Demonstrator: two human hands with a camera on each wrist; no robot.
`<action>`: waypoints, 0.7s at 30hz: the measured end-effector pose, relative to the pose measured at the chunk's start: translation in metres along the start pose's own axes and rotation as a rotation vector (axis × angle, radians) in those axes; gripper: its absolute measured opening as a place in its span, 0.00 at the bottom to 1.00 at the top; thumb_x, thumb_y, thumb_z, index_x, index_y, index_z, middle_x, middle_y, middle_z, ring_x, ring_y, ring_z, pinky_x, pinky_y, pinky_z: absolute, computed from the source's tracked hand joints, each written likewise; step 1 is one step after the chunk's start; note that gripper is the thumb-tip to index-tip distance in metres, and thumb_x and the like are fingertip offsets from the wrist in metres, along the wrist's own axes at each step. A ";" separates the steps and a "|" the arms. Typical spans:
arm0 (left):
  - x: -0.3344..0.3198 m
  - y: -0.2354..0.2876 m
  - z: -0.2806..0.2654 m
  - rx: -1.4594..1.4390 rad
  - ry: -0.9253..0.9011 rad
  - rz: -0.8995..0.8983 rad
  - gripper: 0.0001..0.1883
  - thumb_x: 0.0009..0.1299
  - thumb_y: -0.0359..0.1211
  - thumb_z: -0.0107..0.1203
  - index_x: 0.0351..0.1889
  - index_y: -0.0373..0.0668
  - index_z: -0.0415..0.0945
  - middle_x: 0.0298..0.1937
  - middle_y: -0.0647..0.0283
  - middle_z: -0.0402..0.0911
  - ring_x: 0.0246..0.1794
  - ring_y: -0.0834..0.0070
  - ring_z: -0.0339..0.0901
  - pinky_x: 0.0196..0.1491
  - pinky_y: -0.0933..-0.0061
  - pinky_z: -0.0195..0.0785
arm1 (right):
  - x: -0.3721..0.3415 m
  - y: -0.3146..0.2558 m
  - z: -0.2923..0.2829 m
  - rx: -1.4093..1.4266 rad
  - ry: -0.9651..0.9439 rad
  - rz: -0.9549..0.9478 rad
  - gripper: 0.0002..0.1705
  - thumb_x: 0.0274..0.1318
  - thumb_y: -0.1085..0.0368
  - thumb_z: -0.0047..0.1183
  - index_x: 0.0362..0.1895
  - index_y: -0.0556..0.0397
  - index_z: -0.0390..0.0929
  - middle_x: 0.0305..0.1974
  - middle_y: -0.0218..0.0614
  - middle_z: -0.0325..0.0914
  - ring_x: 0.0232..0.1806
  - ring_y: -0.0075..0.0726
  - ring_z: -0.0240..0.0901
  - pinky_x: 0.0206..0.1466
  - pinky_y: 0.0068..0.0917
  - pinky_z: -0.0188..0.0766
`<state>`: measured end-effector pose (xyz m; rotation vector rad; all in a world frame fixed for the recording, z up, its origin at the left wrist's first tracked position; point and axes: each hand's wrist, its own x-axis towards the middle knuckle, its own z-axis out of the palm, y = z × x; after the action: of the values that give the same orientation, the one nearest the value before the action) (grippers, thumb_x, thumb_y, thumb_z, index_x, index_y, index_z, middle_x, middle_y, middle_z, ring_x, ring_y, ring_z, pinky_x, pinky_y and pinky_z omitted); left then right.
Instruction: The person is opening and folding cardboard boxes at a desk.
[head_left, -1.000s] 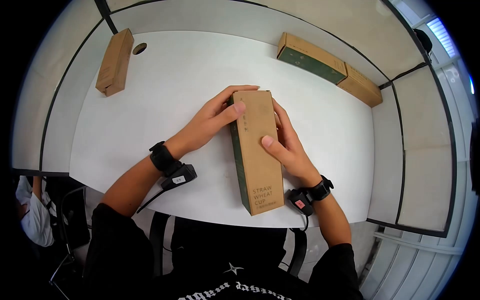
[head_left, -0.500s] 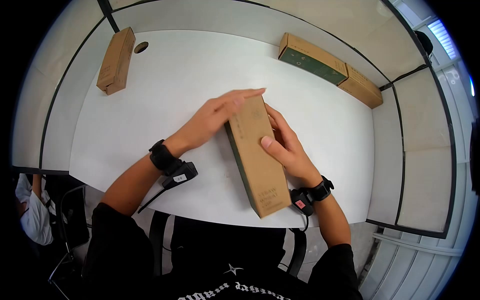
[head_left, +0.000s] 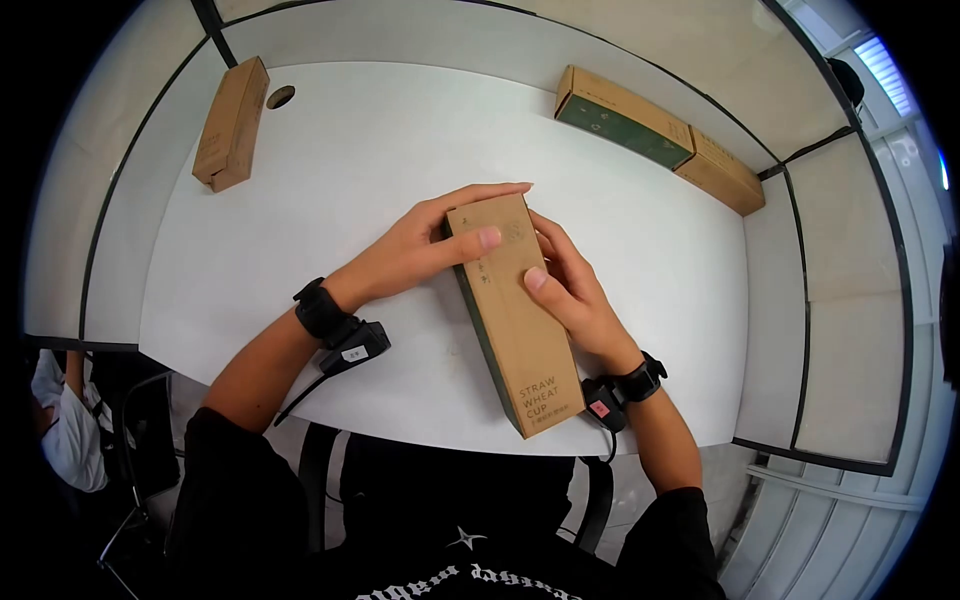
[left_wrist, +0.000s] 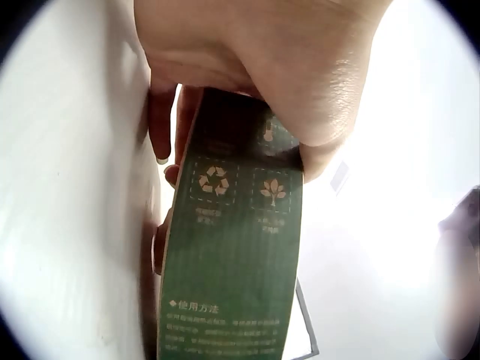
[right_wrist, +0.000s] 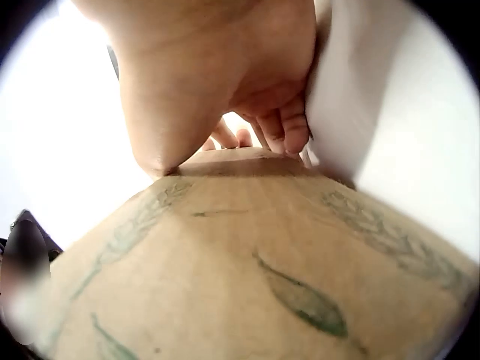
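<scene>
A long brown cardboard box [head_left: 520, 320] printed "STRAW WHEAT CUP" lies between both hands near the table's front, its lower end angled to the right. My left hand [head_left: 425, 240] grips the far end, thumb on the top face and fingers around the far-left edge. Along the right side my right hand [head_left: 575, 290] holds the box, thumb on top and the other fingers down the side. A green side panel [left_wrist: 232, 247] with recycling and leaf symbols shows in the left wrist view. In the right wrist view, the brown side [right_wrist: 247, 247] carries green wheat and leaf prints.
A similar box [head_left: 231, 125] stands at the back left beside a round hole [head_left: 281, 97] in the white table [head_left: 330, 160]. Two more boxes [head_left: 625, 118] sit end to end along the back right wall. Low partitions [head_left: 850, 370] enclose the table. A seated person [head_left: 70, 430] is at far left.
The box has turned, its near end swinging right and its far end shifting left and slightly nearer. My left hand lifted its thumb and set it down again farther in on the top face.
</scene>
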<state>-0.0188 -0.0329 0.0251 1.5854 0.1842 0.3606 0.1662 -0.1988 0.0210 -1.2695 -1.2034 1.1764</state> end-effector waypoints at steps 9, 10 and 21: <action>0.000 0.003 0.000 -0.005 0.019 0.023 0.31 0.80 0.48 0.54 0.79 0.48 0.69 0.69 0.57 0.78 0.69 0.66 0.73 0.73 0.62 0.65 | 0.000 -0.001 0.002 -0.012 0.020 -0.028 0.41 0.75 0.51 0.52 0.84 0.48 0.53 0.65 0.48 0.71 0.62 0.42 0.78 0.66 0.39 0.72; 0.000 0.003 0.001 0.005 0.038 0.032 0.32 0.80 0.50 0.54 0.79 0.47 0.68 0.70 0.57 0.77 0.70 0.66 0.73 0.73 0.62 0.64 | 0.000 -0.001 0.001 -0.016 0.034 -0.020 0.40 0.76 0.51 0.52 0.83 0.48 0.54 0.65 0.47 0.71 0.61 0.40 0.78 0.65 0.38 0.72; 0.001 0.000 -0.001 0.051 0.027 0.004 0.32 0.82 0.48 0.51 0.83 0.53 0.63 0.71 0.54 0.76 0.72 0.63 0.72 0.75 0.61 0.62 | 0.002 0.002 -0.001 -0.031 0.067 -0.032 0.35 0.76 0.50 0.50 0.80 0.48 0.60 0.61 0.44 0.72 0.55 0.33 0.79 0.60 0.33 0.74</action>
<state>-0.0181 -0.0311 0.0251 1.6320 0.2124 0.3831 0.1672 -0.1973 0.0188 -1.2983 -1.1918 1.0877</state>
